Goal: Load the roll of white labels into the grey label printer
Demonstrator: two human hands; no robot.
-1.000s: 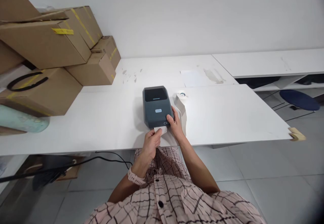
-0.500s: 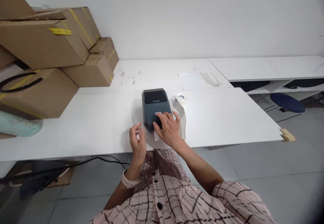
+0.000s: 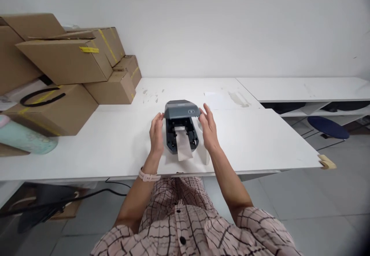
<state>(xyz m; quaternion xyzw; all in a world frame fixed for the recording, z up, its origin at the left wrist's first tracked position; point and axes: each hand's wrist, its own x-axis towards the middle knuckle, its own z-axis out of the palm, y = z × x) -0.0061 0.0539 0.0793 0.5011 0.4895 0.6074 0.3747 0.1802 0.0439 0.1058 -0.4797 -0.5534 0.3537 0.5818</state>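
Head view: the label printer [image 3: 181, 130] is flanked by both hands, its lid [image 3: 182, 110] raised. The left hand [image 3: 156, 132] is spread flat just left of it, the right hand [image 3: 208, 128] likewise opposite; neither is clenched. A paper strip [image 3: 184, 146] is seen between them.

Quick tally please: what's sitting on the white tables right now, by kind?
Label printer, lid raised: 1
Paper strip coming out of it: 1
Cardboard boxes stacked at left: about 5
Teal roll at far left: 1
Loose white sheet at the back: 1
Total: about 9
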